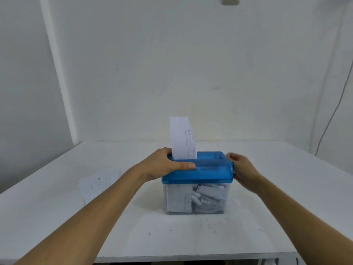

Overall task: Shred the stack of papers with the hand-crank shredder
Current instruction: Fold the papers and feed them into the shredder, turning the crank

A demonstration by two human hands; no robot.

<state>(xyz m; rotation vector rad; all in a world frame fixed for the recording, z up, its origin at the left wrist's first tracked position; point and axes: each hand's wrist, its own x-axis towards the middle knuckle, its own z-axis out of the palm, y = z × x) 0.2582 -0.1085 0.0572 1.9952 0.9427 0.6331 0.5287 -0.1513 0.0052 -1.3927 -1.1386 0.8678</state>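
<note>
A plain, office-like workroom: a white table stands in a corner of bare white walls. Above the table sits a switch plate; right of it hangs a cable. On it rest printed sheets and a hand-crank shredder.

On the white worktop the left hand grips the left end of the blue-lidded shredder, a printed sheet upright in its slot, the blurred right hand curled at its right end, a stack of papers lying further left.
</note>
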